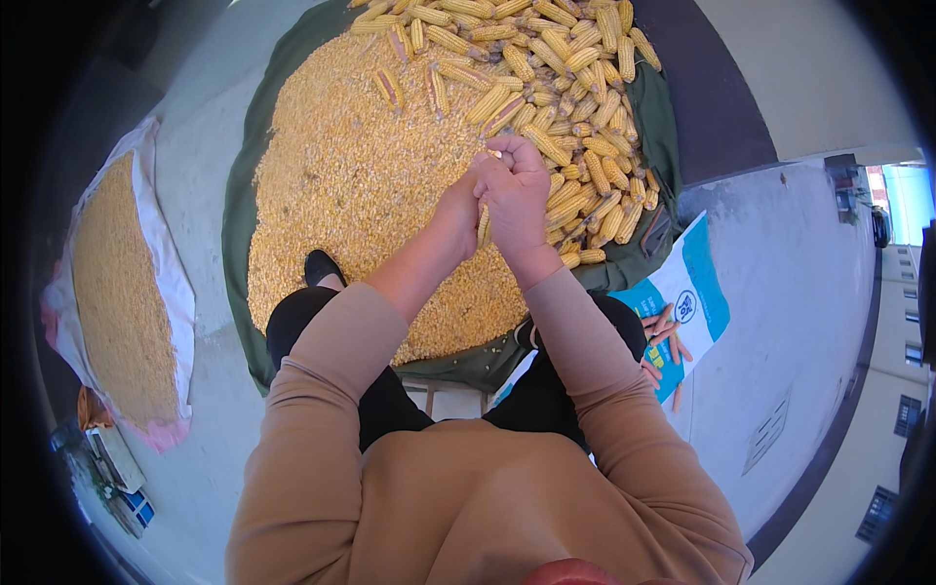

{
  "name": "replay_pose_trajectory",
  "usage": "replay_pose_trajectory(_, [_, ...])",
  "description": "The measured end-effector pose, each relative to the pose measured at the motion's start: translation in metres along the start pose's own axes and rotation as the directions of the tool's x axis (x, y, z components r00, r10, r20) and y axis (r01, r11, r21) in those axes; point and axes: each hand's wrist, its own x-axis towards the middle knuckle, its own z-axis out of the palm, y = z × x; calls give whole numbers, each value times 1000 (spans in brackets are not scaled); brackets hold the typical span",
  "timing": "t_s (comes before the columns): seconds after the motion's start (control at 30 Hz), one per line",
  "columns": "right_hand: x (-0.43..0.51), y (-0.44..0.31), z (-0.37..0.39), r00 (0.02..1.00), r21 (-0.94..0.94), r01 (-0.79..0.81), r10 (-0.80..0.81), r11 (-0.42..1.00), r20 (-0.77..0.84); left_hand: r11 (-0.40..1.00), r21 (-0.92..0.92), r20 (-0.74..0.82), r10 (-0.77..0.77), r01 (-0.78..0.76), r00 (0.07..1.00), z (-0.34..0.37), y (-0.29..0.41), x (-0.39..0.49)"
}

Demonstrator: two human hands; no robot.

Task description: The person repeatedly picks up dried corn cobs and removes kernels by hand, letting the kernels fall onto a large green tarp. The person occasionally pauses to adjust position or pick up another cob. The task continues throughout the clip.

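My left hand (462,208) and my right hand (518,186) are pressed together above a heap of loose corn kernels (351,168). Between them is an ear of corn (483,227); its lower end shows below my palms, and my fingers hide most of the rest. Something small and pale, perhaps a kernel, shows at my curled right fingers. Just beyond my hands, a partly shelled ear (503,115) bares a strip of reddish cob. Unshelled ears (585,95) are piled up to the right and at the far side of the kernels.
A dark green cloth (245,212) lies under the corn. Several bare cobs (664,333) lie on and beside a blue-and-white printed sack (706,292) at my right. Over to the left, another sheet (172,256) holds grain (121,292). My shoe (322,268) touches the kernel heap.
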Motion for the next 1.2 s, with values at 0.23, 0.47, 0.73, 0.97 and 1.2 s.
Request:
replay_pose_trajectory(0.23, [24,1,-14,940,161,-7,61,987,-336,816,549,-92,274,-181,957,3,1,-2])
replay_pose_trajectory(0.47, [17,4,-8,966,177,-59,101,982,-239,869,470,-125,242,-158,962,-6,-3,2])
replay_pose_trajectory(0.73, [10,6,-4,999,133,-7,13,991,-48,911,404,-176,-11,82,984,-3,14,-3])
replay_pose_trajectory(0.97, [25,15,-7,947,136,-78,116,988,-300,717,595,45,422,-364,906,1,-1,7])
replay_pose_trajectory(1.2, [10,19,4,940,125,-59,97,990,-328,845,504,-84,255,-180,963,-9,-3,12])
